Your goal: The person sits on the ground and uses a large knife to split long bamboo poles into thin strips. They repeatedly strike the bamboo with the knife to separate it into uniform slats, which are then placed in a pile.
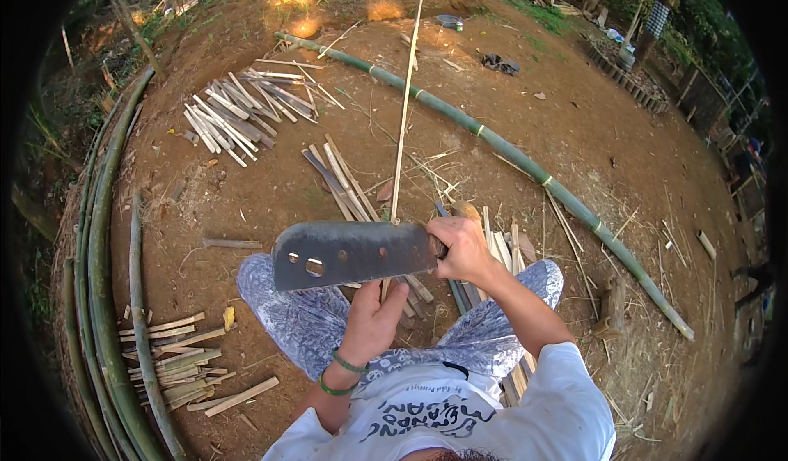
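Note:
My right hand is closed round the handle of a broad, dark cleaver with several holes near its far end. The blade lies sideways in front of my body, pointing left. Just below it, my left hand pinches the near end of a long, thin bamboo strip. This strip runs away from me, and the blade covers part of it. Under the blade, between my legs, lie more split pieces, partly hidden. A bundle of bamboo slats rests on the ground beyond the blade.
A green bamboo pole slants across the dirt from far middle to near right. Heaps of split slats lie at the far left and near left. Long bamboo poles line the left side. A wood stump stands right.

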### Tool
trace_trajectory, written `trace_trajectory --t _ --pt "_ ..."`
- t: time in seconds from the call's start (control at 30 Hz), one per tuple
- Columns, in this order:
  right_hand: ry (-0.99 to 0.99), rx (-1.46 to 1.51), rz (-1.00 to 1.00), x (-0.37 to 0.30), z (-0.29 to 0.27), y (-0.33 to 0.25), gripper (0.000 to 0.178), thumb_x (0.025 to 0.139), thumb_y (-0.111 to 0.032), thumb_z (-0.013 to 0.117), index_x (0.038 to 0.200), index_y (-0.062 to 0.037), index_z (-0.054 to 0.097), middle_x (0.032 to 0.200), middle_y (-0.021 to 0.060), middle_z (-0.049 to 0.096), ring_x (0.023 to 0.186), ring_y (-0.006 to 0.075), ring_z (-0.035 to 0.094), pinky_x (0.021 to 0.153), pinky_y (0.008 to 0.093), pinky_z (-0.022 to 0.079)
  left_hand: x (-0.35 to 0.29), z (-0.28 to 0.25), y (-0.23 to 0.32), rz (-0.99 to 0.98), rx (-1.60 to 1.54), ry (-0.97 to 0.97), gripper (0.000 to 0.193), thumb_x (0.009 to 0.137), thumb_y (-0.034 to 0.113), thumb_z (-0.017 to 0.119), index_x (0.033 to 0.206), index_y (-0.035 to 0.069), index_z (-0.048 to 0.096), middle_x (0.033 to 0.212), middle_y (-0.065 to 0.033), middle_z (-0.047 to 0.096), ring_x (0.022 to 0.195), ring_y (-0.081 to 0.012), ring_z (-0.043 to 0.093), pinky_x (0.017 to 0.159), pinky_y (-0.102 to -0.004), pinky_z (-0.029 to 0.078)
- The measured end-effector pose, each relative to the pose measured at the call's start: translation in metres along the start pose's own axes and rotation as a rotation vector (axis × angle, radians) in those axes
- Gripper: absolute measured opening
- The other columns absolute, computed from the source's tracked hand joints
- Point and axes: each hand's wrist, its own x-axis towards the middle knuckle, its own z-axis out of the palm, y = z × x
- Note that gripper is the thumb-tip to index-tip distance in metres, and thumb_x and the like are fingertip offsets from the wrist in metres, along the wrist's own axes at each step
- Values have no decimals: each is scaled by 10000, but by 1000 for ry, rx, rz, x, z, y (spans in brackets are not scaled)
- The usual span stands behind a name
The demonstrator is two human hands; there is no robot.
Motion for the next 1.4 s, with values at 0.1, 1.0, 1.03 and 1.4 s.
trace_trajectory --t 0.1,1.0,1.03,1.4 --pt "38 -59 -4 -4 5 -7 282 570 -140 744 752 -30 559 684 153 566 656 356 610 604 423 473 1 -6 2 -92 -120 -72 74 976 75 569 1001 14 603 718 60 498 568 -23 410 482 -232 315" --pt "-114 -35 13 -34 13 -15 236 534 -97 678 742 -49 578 686 114 610 647 313 636 574 427 497 8 -3 -20 154 432 8 534 929 78 584 1436 -14 445 1243 -253 597 1116 -363 576 977 -450 426" --pt "-115 -15 16 -36 14 -15 249 532 -101 682 752 -47 578 697 114 608 661 316 638 577 429 497 10 -4 -23 267 515 52 492 927 71 583 1400 -12 475 1224 -256 606 1109 -385 579 963 -459 433" --pt "24 -93 -52 -4 -5 6 205 595 -96 720 744 -38 592 655 134 575 629 334 615 595 399 487 -2 -12 4 355 586 43 373 900 23 582 1268 -37 565 1079 -275 647 990 -475 622 845 -482 488"
